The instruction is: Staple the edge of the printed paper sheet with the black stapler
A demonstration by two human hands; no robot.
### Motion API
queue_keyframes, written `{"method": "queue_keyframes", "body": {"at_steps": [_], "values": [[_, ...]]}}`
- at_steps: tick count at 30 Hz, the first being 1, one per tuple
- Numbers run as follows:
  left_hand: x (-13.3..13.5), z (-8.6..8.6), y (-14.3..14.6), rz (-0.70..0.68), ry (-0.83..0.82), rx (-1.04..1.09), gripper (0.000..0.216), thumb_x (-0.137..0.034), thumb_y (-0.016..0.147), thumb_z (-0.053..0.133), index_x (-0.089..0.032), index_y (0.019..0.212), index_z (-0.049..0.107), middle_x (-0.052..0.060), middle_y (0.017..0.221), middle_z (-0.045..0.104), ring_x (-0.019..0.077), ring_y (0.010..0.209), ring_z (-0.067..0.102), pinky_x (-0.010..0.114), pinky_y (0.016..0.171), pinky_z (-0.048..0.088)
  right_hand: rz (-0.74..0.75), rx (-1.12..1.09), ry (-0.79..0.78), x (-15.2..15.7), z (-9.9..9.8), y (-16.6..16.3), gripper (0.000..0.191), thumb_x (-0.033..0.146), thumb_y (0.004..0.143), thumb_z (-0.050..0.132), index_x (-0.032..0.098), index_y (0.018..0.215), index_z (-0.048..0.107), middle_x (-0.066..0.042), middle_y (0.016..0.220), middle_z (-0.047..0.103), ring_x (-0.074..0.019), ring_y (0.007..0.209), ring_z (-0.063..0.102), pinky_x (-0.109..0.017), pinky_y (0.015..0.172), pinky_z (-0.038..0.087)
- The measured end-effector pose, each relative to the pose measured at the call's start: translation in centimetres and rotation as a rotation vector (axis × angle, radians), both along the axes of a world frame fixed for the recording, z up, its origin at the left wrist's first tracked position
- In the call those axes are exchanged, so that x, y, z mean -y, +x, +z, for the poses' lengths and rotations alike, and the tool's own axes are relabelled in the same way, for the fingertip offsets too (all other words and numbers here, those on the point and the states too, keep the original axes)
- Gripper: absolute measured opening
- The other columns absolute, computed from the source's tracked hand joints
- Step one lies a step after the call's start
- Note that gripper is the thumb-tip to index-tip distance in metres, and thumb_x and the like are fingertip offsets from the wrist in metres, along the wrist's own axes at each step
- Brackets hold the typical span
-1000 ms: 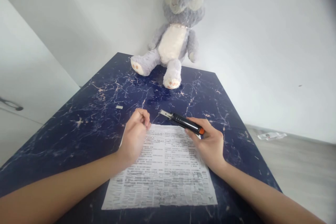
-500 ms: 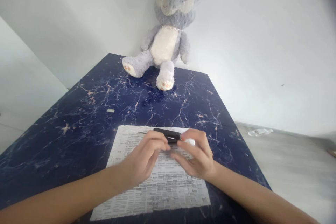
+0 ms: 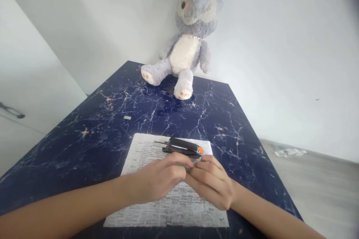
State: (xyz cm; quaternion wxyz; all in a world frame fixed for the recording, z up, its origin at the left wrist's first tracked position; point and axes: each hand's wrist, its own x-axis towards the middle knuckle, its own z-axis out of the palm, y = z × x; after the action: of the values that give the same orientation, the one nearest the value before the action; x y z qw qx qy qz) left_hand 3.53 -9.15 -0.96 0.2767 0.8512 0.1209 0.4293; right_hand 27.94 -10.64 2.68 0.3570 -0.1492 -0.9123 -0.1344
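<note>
A black stapler (image 3: 185, 147) with an orange end lies on a printed sheet of paper (image 3: 162, 214), its metal staple rail sticking out to the left. Just in front of it, over the paper, my left hand (image 3: 159, 177) and my right hand (image 3: 211, 181) meet at the fingertips. Both are closed in a pinch. Whatever is between the fingers is hidden by them.
A dark blue marbled table (image 3: 92, 138) carries the paper. At its far end sits a grey plush toy (image 3: 186, 54) against the wall. A small pale strip (image 3: 127, 117) lies left of centre. Clear plastic (image 3: 290, 152) rests on the floor at right.
My hands have come down off the stapler towards me, and their fingertips have closed together. The stapler now shows in full on the paper. The camera view has shifted slightly.
</note>
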Motion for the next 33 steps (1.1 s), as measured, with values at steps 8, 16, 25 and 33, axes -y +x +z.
{"method": "queue_keyframes", "body": {"at_steps": [8,16,25,33], "values": [[-0.1,1.1,-0.6,0.115,0.062,0.093,0.032,-0.015,0.104,0.050,-0.022,0.135,0.051,0.013,0.112,0.067,0.0245,0.105,0.066,0.037,0.088,0.061,-0.259,-0.336,-0.191,-2.6,-0.2,1.6,0.042,0.009,0.092,0.078,0.030,0.128,0.079,-0.002,0.097,0.079,-0.0210,0.086,0.073,-0.039,0.073,0.061],[-6.9,3.0,-6.3,0.905,0.099,-0.461,0.047,0.003,0.085,0.046,-0.019,0.122,0.066,0.014,0.124,0.068,0.0309,0.116,0.063,0.044,0.098,0.053,-0.712,-0.386,-0.512,-11.2,-3.5,9.8,0.025,0.041,0.097,0.068,0.022,0.095,0.085,-0.008,0.090,0.083,-0.0237,0.071,0.070,-0.043,0.073,0.059],[-9.9,0.5,-11.2,0.958,0.021,-0.850,0.044,-0.003,0.084,0.048,-0.015,0.116,0.075,0.019,0.112,0.071,0.0362,0.101,0.066,0.052,0.099,0.053,-0.756,-0.225,-0.573,-13.2,-6.2,11.7,0.048,0.035,0.094,0.064,0.020,0.140,0.070,-0.013,0.110,0.075,-0.0325,0.100,0.067,-0.055,0.099,0.056],[-8.6,0.8,-8.6,0.928,-0.006,-0.580,0.041,-0.009,0.097,0.043,-0.014,0.122,0.075,0.017,0.113,0.067,0.0331,0.105,0.067,0.050,0.099,0.056,-0.651,-0.273,-0.452,-10.9,-4.9,9.0,0.026,0.024,0.102,0.054,0.022,0.123,0.069,-0.011,0.108,0.069,-0.0303,0.103,0.066,-0.051,0.096,0.057]]}}
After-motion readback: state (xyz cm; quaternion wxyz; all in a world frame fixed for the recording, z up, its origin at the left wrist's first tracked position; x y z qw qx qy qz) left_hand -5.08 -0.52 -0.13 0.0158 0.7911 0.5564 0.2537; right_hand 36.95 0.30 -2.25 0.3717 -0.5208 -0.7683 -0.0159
